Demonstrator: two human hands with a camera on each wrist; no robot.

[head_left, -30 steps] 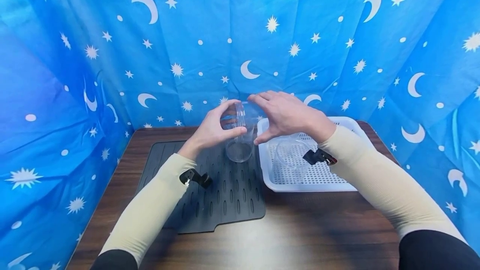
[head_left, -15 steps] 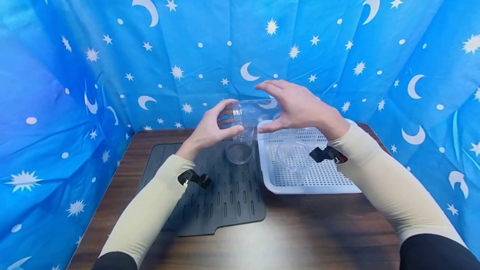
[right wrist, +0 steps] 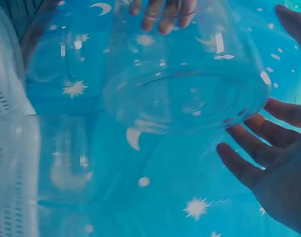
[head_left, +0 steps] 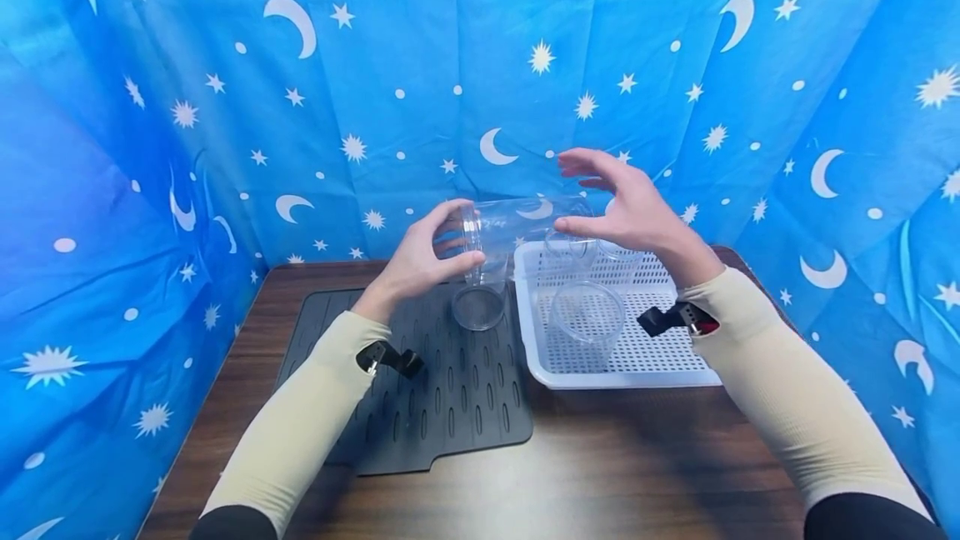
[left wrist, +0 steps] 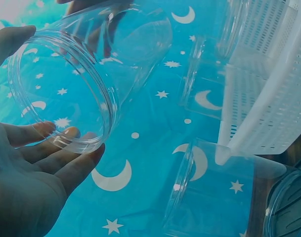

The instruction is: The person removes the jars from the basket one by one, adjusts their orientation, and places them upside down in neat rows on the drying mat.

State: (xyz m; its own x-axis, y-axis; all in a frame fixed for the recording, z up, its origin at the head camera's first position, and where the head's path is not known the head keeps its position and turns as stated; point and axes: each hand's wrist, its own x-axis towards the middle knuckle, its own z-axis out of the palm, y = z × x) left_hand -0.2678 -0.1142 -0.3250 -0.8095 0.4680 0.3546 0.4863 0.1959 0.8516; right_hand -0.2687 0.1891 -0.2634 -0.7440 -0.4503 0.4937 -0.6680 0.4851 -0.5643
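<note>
A clear, open-mouthed plastic jar lies sideways in the air, its mouth toward my left hand. Thumb and fingers of that hand grip the ridged rim, as the left wrist view confirms. My right hand is spread at the jar's base end, thumb apart from the fingers. In the right wrist view its fingertips are beside the base; whether they touch it I cannot tell. Below, another clear jar stands on a dark grey ribbed mat.
A white perforated basket stands right of the mat on the wooden table. It holds several clear containers, one near its front left. A blue curtain with moons and stars hangs around the table.
My right hand has drawn away to the right and upward, its fingers spreading wider and exposing more of the jar. The left hand has kept its grip on the rim, almost still.
</note>
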